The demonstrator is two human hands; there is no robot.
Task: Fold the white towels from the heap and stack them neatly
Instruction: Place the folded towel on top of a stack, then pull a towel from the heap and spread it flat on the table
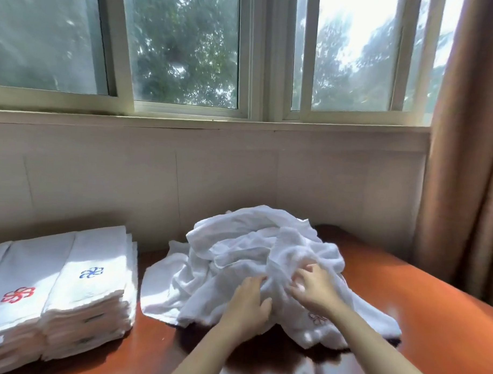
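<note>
A rumpled heap of white towels (254,260) lies in the middle of the glossy orange-brown table (420,304). My left hand (247,304) rests on the heap's near side, with its fingers curled into the cloth. Just to its right, my right hand (314,287) has its fingers bent and digs into a fold of a towel. A faint red emblem (317,318) shows on the towel under my right wrist. At the left stand two stacks of folded white towels (68,287), one topped by a red emblem and the other by a blue one.
The table stands against a cream wall (212,180) below a wide window (183,53). A brown curtain (470,144) hangs at the right. Bare table surface lies to the right of the heap and in front of it.
</note>
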